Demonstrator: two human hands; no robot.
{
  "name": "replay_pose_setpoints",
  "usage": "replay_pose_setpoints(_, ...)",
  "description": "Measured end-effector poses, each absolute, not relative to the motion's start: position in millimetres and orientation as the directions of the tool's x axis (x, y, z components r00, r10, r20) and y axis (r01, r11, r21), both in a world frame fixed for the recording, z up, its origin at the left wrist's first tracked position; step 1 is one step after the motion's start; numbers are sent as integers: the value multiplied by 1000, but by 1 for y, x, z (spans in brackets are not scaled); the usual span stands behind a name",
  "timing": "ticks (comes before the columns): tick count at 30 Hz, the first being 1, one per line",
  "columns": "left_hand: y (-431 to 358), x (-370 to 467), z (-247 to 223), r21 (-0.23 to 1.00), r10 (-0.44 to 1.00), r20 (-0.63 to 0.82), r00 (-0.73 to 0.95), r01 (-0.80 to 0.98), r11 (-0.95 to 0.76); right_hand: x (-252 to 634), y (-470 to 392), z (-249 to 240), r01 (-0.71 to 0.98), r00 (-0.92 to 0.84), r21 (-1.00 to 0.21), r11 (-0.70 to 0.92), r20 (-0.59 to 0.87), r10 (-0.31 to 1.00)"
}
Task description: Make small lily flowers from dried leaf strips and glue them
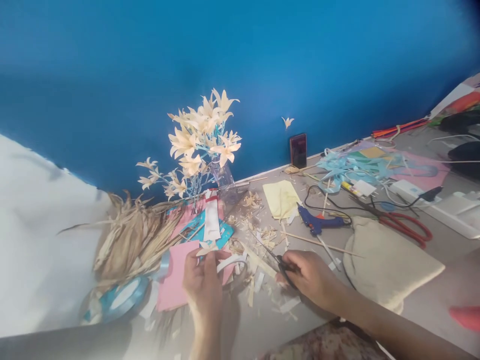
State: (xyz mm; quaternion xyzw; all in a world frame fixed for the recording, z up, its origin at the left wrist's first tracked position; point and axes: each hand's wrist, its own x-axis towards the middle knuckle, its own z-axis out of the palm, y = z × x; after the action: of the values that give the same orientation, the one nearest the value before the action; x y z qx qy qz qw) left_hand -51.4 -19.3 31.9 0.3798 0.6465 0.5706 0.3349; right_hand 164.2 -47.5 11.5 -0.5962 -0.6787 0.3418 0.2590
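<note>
One cream flower [207, 247] tops the left fingertips [210, 258] (right hand [305, 274] grips scissors [279, 259]).

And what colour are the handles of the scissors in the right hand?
Black: the handles, partly hidden by the right hand, show in the head view.

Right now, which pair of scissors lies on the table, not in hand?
The red-handled scissors, right of the blue glue gun; the black-handled scissors are in the right hand.
</note>
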Motion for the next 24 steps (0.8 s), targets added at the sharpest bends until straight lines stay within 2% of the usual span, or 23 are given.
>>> replay_pose_setpoints(2,-10,-71,27,971,880,40,-473,227,77,168,-46,13,674,-156,-732,104,-2,988)
replay_pose_setpoints(3,-7,-77,26,956,866,98,-490,287,55,169,-46,14,652,-170,-750,109,-5,985)
replay_pose_setpoints(5,-5,-80,26,952,802,193,-566,307,-12,170,-47,15,506,-235,-860,58,-74,969)
replay_pose_setpoints(7,-8,-67,29,977,778,188,-599,194,-86,170,-49,15,270,-343,-960,-68,-162,925)
replay_pose_setpoints(9,-12,-45,33,999,879,25,-476,-14,-36,168,-50,15,81,-439,-980,-180,-197,876)
replay_pose_setpoints(11,-14,-23,35,958,949,-119,-291,-284,33,166,-51,16,-5,-471,-977,-213,-185,862)
replay_pose_setpoints(12,-14,-13,35,929,964,-151,-219,-366,63,165,-51,17,-24,-473,-976,-216,-179,862)
replay_pose_setpoints(14,-13,0,34,891,966,-163,-199,-450,58,164,-52,18,-26,-466,-974,-223,-186,865)
replay_pose_setpoints(16,-12,7,33,899,964,-146,-222,-437,35,164,-54,19,-13,-470,-974,-226,-194,861)
replay_pose_setpoints(20,-10,17,31,960,972,-60,-227,-281,-6,166,-57,13,-52,-479,-967,-248,-193,856)
replay_pose_setpoints(24,-8,22,34,957,981,-123,-150,-281,77,171,-59,9,-71,-524,-959,-276,-199,828)
